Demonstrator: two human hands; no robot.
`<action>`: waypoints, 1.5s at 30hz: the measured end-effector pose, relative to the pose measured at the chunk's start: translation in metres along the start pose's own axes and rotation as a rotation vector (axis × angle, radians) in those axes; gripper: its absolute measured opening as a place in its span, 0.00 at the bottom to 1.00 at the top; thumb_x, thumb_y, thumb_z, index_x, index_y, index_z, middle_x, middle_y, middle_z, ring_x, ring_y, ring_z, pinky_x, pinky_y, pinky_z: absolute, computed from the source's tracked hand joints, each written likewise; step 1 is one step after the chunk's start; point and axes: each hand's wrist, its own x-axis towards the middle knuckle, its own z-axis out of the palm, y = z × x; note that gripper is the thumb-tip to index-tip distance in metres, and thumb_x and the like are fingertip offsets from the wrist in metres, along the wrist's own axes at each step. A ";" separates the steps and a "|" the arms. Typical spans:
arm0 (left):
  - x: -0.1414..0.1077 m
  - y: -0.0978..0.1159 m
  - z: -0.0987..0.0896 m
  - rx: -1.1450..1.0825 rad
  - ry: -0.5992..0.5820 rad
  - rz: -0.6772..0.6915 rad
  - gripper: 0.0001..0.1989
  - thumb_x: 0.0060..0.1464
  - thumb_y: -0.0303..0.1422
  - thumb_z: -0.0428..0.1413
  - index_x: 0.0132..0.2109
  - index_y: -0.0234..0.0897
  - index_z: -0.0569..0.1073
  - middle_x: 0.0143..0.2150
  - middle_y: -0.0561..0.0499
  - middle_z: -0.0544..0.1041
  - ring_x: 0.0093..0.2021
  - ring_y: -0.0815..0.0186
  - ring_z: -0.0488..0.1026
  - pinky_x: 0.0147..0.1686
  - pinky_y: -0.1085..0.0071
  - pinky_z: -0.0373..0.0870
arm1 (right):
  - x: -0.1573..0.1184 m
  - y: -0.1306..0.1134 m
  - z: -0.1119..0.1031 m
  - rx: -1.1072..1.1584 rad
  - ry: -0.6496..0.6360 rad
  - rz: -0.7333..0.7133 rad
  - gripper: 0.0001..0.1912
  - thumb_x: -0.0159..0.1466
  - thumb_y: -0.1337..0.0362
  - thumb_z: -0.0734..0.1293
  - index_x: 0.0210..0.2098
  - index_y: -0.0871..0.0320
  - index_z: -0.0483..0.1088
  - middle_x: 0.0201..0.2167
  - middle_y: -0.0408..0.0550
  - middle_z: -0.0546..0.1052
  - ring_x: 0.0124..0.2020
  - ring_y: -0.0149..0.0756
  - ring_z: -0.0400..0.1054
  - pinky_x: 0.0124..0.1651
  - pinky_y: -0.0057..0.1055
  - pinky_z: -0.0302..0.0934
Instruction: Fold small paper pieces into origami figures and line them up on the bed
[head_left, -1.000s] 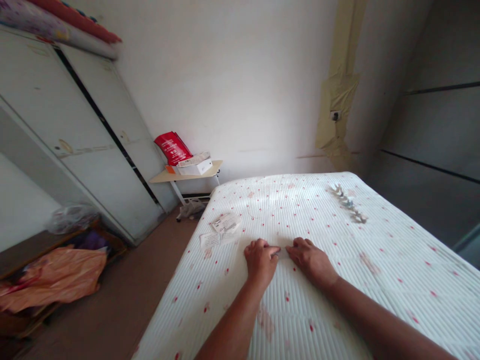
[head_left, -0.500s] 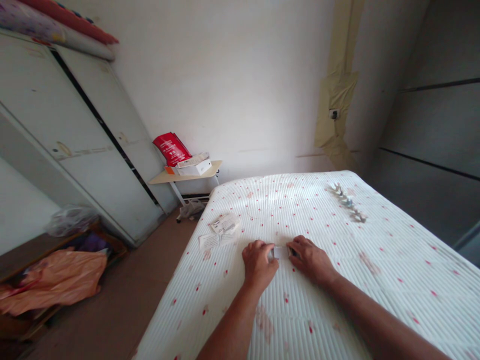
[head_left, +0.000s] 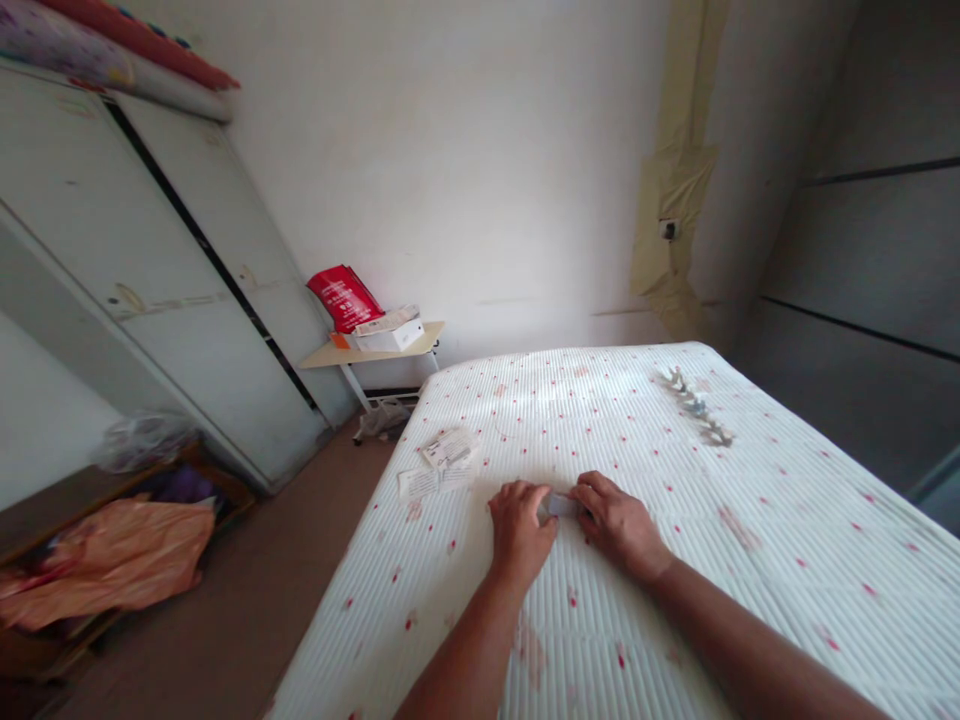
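Observation:
Between my two hands is a small, pale grey rectangular piece (head_left: 564, 505), just above or on the bed; its exact kind is too small to make out. My left hand (head_left: 517, 520) pinches its left end between thumb and fingers. At the other end, the curled fingers of my right hand (head_left: 613, 518) grip it, hiding that part. Left of my hands, printed papers or clear packets (head_left: 450, 448) lie on the ribbed white bedcover (head_left: 600, 630). A row of small, light-coloured pieces (head_left: 696, 406) sits farther off on the right.
Beyond the bed's far left corner stands a small table (head_left: 330, 355) bearing a red bag (head_left: 345, 298) and a white box (head_left: 390, 335). A cabinet (head_left: 180, 260) is on the left, with an orange plastic bag (head_left: 127, 555) below it. A taped wall socket (head_left: 669, 230) faces me.
The piece between my hands has tilted and now looks greyer than its former white. My right hand has shifted slightly left; my left hand stays nearly in place.

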 end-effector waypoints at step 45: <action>0.003 0.001 0.011 -0.448 -0.027 -0.078 0.13 0.44 0.21 0.48 0.34 0.36 0.74 0.33 0.52 0.75 0.33 0.68 0.70 0.37 0.72 0.66 | 0.001 -0.003 -0.005 0.203 -0.145 0.214 0.14 0.59 0.67 0.58 0.41 0.53 0.70 0.32 0.45 0.77 0.31 0.35 0.70 0.33 0.27 0.58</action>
